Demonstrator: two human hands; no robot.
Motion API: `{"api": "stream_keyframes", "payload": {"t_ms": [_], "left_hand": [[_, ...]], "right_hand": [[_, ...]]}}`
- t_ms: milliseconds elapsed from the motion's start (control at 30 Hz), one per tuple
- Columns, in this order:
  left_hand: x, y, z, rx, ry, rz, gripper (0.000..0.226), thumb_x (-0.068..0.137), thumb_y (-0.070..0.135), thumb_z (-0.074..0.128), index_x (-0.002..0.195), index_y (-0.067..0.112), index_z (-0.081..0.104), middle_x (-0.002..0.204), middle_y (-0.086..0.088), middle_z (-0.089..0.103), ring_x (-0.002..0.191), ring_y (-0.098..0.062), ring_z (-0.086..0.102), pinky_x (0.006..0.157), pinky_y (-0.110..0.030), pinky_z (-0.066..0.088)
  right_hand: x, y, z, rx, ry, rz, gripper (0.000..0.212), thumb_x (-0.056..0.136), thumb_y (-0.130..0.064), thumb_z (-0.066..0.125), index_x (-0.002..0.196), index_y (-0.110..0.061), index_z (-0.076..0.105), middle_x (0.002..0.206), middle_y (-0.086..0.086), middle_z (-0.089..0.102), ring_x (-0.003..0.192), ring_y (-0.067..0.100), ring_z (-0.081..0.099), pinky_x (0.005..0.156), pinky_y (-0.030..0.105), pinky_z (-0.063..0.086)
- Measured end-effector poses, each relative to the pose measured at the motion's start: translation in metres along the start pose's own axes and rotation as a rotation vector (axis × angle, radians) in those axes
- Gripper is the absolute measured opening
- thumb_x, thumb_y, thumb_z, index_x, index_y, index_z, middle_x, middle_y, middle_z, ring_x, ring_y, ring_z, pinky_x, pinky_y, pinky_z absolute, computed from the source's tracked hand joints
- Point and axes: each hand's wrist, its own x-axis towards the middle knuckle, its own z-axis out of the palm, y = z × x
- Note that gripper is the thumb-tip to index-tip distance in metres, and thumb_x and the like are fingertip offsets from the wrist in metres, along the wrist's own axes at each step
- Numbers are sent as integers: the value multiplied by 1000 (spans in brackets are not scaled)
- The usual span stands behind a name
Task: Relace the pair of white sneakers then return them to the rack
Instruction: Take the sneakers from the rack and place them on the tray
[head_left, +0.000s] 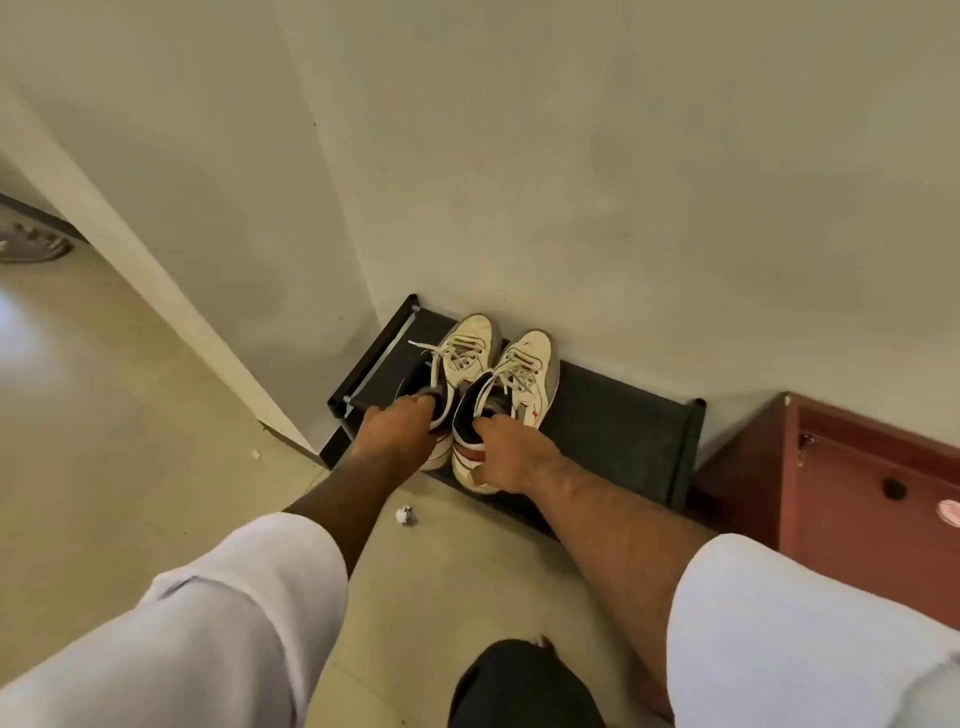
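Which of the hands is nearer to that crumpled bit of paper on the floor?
Left. The left hand grips the left sneaker's collar, just above the paper. The right hand holds the right sneaker, farther right.

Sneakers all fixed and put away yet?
Nearly. Both look laced, and the left sneaker and right sneaker stand side by side on the black rack, toes to the wall. The left hand and right hand grip their heels. Only letting go is left.
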Motion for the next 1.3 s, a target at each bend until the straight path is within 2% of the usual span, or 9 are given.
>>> {"api": "stream_keyframes", "payload": {"t_ms": [200, 300, 400, 467, 567, 667, 967, 1133, 1300], "left_hand": [[31, -11, 17, -102, -56, 72, 30, 91, 24, 64, 120, 21, 58, 115, -3, 64, 104, -21, 59, 97, -40, 50], [27, -7, 15, -48, -5, 95, 28, 92, 18, 63, 120, 21, 59, 119, -3, 63, 120, -23, 54, 120, -50, 20], [7, 12, 7, 4, 97, 196, 25, 92, 15, 62, 116, 20, 61, 126, -1, 63, 131, -21, 47, 121, -44, -3], [-17, 32, 2, -21, 144, 255, 20, 92, 19, 63, 112, 20, 62, 119, -1, 66, 124, -21, 54, 121, -40, 13], [-63, 74, -10, -99, 205, 307, 14, 95, 28, 60, 107, 21, 62, 99, 4, 64, 94, -14, 59, 92, -29, 43], [-119, 127, -17, -112, 255, 432, 9, 95, 29, 59, 98, 22, 62, 91, 5, 66, 83, -14, 61, 85, -30, 45], [-248, 295, 26, -119, 268, 725, 17, 86, 26, 70, 99, 16, 67, 99, -3, 71, 93, -26, 65, 84, -38, 47], [-260, 354, 57, -27, 219, 875, 22, 86, 20, 66, 105, 10, 66, 108, -9, 70, 104, -32, 62, 86, -40, 46], [-248, 379, 84, 115, 157, 863, 26, 96, 21, 52, 120, 11, 58, 122, -8, 64, 117, -27, 53, 95, -33, 35]], "right_hand": [[32, 8, 21, -11, 63, 37, 36, 93, -30, 57, 126, -15, 58, 130, 12, 54, 122, 40, 49, 103, 48, 43], [25, 6, 24, 38, 109, 31, 31, 95, -21, 56, 126, -16, 59, 127, 11, 59, 124, 37, 48, 105, 47, 42], [-3, 16, 12, 75, 187, 14, 33, 95, -17, 57, 127, -15, 59, 123, 10, 62, 118, 31, 53, 103, 43, 46], [-39, 30, 0, 80, 235, -11, 29, 93, -17, 57, 122, -16, 63, 117, 8, 65, 111, 30, 58, 98, 42, 49], [-105, 54, -17, 39, 291, -25, 27, 89, -13, 57, 114, -18, 67, 109, 6, 67, 103, 30, 61, 91, 43, 53], [-189, 81, -29, 13, 334, -32, 29, 83, -11, 58, 110, -15, 69, 108, 7, 67, 100, 31, 62, 87, 42, 53], [-419, 187, -9, 10, 352, 121, 35, 83, -9, 55, 115, -17, 65, 119, 0, 64, 110, 23, 59, 90, 33, 47], [-466, 236, 14, 69, 334, 250, 39, 83, -9, 60, 120, -19, 65, 120, -1, 66, 112, 19, 61, 94, 32, 48], [-454, 266, 35, 107, 331, 344, 36, 80, -11, 63, 114, -22, 69, 110, -1, 71, 103, 19, 65, 88, 33, 52]]}}
